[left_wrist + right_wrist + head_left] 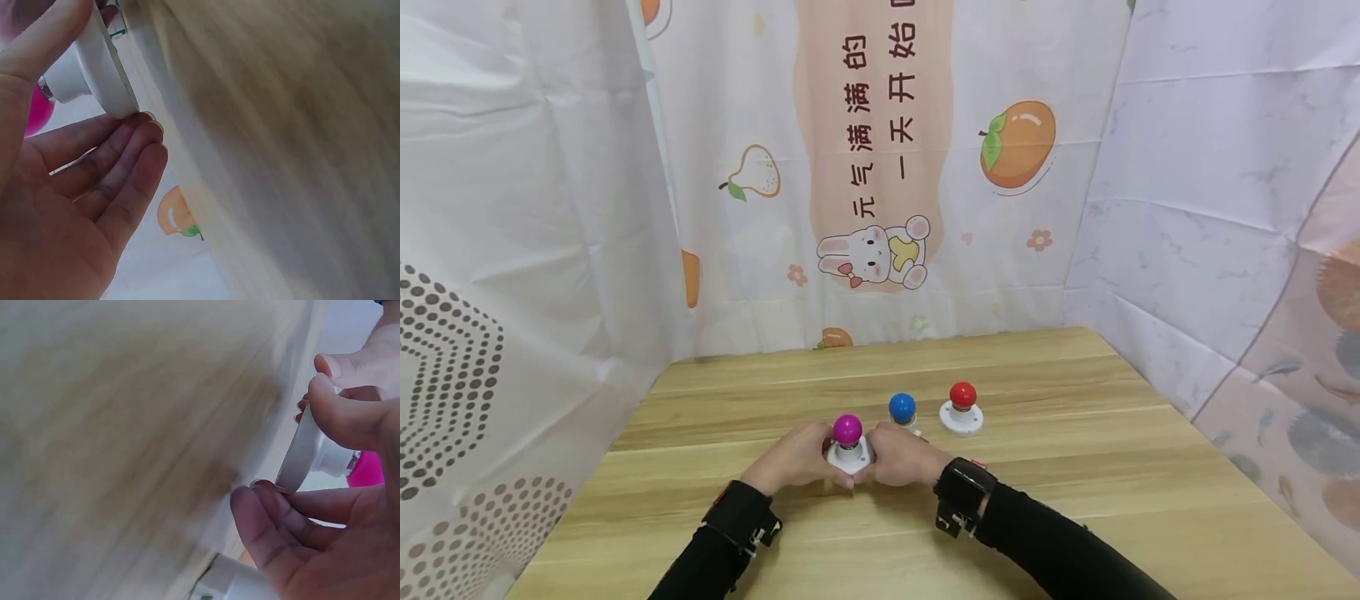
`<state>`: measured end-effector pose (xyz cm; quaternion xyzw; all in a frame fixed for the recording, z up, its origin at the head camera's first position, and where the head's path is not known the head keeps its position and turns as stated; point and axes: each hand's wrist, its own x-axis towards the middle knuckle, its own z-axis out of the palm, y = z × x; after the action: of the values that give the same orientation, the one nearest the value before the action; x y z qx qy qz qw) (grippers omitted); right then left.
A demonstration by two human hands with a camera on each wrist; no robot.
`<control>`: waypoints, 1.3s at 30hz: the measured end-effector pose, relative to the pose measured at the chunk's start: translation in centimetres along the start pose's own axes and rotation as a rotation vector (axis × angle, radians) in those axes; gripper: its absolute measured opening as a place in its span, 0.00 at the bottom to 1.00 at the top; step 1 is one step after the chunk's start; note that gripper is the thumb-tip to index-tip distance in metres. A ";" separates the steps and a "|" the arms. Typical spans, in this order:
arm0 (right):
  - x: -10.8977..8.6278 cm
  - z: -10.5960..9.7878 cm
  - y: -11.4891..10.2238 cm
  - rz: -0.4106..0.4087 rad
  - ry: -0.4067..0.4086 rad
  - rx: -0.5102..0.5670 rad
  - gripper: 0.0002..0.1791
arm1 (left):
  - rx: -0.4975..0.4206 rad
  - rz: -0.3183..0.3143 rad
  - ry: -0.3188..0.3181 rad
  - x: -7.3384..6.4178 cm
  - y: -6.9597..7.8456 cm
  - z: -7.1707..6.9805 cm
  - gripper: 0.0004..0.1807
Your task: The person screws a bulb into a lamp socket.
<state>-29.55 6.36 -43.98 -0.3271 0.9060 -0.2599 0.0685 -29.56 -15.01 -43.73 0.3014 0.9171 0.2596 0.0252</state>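
Note:
Both hands hold a white round lamp holder (848, 458) that carries a magenta bulb (847, 429) upright. My left hand (799, 457) grips its left side, and in the left wrist view the thumb and fingertips span the rim of the lamp holder (107, 69). From the other side my right hand (898, 455) pinches the same rim; the right wrist view shows the lamp holder (301, 457) between thumb and fingers, with the magenta bulb (365, 471) beyond. The two thumbs meet at the near edge. Just behind my right hand is a blue bulb (902, 407), its white holder partly hidden.
A red bulb (962, 394) on a white round holder (961, 420) stands farther right on the wooden table (1075, 483). Printed curtains hang at the back (745, 275), left (550, 208) and right (1195, 192) of the table.

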 end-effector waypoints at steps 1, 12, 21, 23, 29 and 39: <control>0.0 0.1 0.0 0.006 -0.001 -0.008 0.15 | 0.002 -0.002 -0.003 0.0 0.0 0.0 0.34; 0.2 0.7 0.0 0.091 -0.002 -0.058 0.17 | -0.024 -0.035 -0.023 0.1 -0.1 0.6 0.32; 0.8 0.8 -0.5 0.105 -0.002 -0.130 0.17 | -0.053 -0.094 -0.039 0.1 0.1 0.3 0.31; 0.9 0.7 -0.7 0.098 -0.007 -0.145 0.16 | -0.057 -0.105 -0.037 0.2 0.1 0.3 0.31; 1.3 0.6 -1.1 0.089 -0.032 -0.131 0.12 | -0.040 -0.139 -0.027 0.4 -0.2 0.1 0.29; 3.1 1.1 -0.9 0.160 -0.013 -0.134 0.11 | -0.088 -0.228 -0.011 1.3 -1.0 -0.4 0.28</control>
<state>-31.17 3.33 -44.32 -0.2590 0.9441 -0.1904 0.0729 -31.20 -15.16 -43.73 0.1951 0.9330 0.2935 0.0729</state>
